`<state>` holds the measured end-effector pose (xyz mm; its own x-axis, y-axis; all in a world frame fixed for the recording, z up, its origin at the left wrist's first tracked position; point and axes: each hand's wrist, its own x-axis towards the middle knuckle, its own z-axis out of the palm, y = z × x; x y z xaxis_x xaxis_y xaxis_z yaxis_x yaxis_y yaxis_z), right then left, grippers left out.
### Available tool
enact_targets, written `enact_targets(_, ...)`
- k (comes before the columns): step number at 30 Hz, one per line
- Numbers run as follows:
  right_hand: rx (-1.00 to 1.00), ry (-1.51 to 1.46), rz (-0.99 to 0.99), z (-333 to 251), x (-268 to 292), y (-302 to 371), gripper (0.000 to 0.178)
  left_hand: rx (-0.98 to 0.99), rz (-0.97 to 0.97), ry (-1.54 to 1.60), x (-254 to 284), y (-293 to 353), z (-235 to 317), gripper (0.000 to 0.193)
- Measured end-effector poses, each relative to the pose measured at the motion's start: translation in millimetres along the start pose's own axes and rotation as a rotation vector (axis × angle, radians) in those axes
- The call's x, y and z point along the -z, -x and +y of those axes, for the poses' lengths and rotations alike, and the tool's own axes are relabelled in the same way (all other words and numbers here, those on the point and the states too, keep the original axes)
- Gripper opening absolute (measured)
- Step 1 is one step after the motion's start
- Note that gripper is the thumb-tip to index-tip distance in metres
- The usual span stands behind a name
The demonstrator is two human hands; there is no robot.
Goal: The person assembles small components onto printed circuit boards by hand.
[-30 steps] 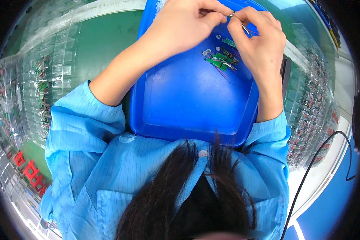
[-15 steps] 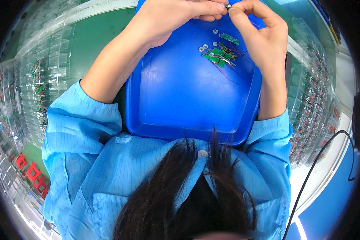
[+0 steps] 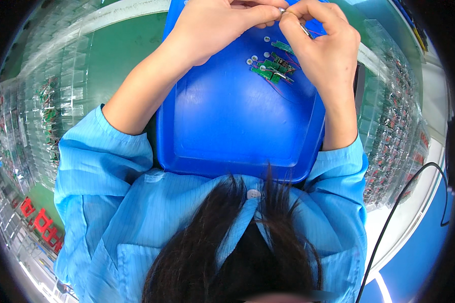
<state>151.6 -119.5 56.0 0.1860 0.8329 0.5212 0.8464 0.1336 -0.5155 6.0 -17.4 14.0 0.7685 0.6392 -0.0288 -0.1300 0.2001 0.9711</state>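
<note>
The left hand (image 3: pixel 215 25) and right hand (image 3: pixel 326 48) pinch a small metal part (image 3: pixel 282 10) between them, beyond the green circuit boards (image 3: pixel 266 74).

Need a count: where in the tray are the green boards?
Head view: the boards lie upper right in the tray, by white discs, near the right hand.

From afar, I am seeing a green tabletop (image 3: pixel 121 65) spreading to the left of the fingers (image 3: pixel 265 17), with a pale strip (image 3: pixel 121 18) slanting across on that same side. Well below and to the right of the fingers, a white bench edge (image 3: pixel 397 231) is curving beside blue flooring (image 3: pixel 412 267). Farther down on that side, a narrow white streak of light (image 3: pixel 383 289) is shining.
</note>
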Motion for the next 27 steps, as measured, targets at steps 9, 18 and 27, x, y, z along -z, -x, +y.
enact_targets(9,0.149,0.209,-0.036,22.0,-3.6,3.9,0.005,-0.124,0.087,-0.116,-3.9,6.2,-4.0,0.019)
enact_targets(18,0.057,0.041,-0.01,27.0,-4.9,7.3,0.01,-0.135,0.08,-0.067,-1.8,-0.3,-10.4,0.018)
enact_targets(27,-0.197,-0.301,-0.098,35.4,-6.6,8.6,0.019,0.041,-0.028,0.207,8.9,-5.3,-15.6,0.017)
